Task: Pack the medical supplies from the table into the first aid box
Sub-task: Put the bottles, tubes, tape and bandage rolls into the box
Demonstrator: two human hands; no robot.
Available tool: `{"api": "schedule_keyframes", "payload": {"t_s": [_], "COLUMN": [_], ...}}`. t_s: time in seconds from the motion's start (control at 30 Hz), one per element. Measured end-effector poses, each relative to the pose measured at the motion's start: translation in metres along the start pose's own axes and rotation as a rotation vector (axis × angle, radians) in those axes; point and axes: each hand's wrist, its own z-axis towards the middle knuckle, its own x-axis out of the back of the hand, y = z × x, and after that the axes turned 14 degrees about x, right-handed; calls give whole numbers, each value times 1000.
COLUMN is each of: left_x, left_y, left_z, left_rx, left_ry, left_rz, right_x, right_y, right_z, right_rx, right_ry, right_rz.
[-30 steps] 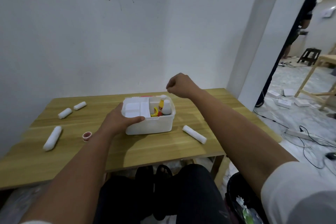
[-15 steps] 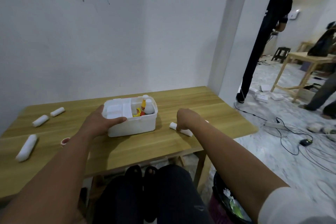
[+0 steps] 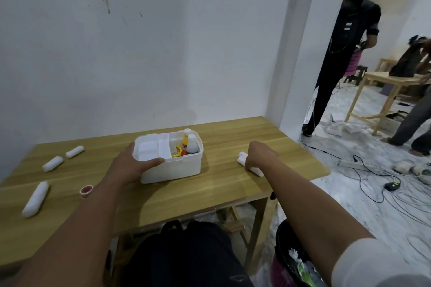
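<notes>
Left hand grips the near left corner of the first aid box, thumb lying along its front rim and fingers wrapped round the left end. Right hand lies palm-down over a white gauze roll on the counter, fingers curled over the roll; whether the roll is lifted cannot be told. The roll sits to the right of the box, apart from it. Box: white, lidless, standing on the counter near its middle; left part covered by a white tray insert, right compartment holding a white bottle, an orange bottle and small red and yellow items. Left of the box: a small pink tape roll near the left forearm; a long gauze roll at the near left; two shorter rolls farther back towards the wall. Beyond the counter at right, two people stand on a floor strewn with cables.
</notes>
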Motion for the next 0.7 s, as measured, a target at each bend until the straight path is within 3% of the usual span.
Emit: {"api": "schedule_keyframes", "payload": {"t_s": [0.27, 0.4, 0.7], "left_x": [-2, -1, 0], "left_y": [0, 3, 6], "left_z": [-7, -13, -14], "left_rx": [-12, -6, 1], "left_ry": [16, 27, 30], "left_rz": [-25, -32, -16], "right_x": [-5, 3, 34], "right_y": [-29, -54, -117], "right_z": [9, 12, 11], "right_rx": [55, 137, 415], "right_ry": [-49, 53, 449], "right_rz": [-79, 47, 569]}}
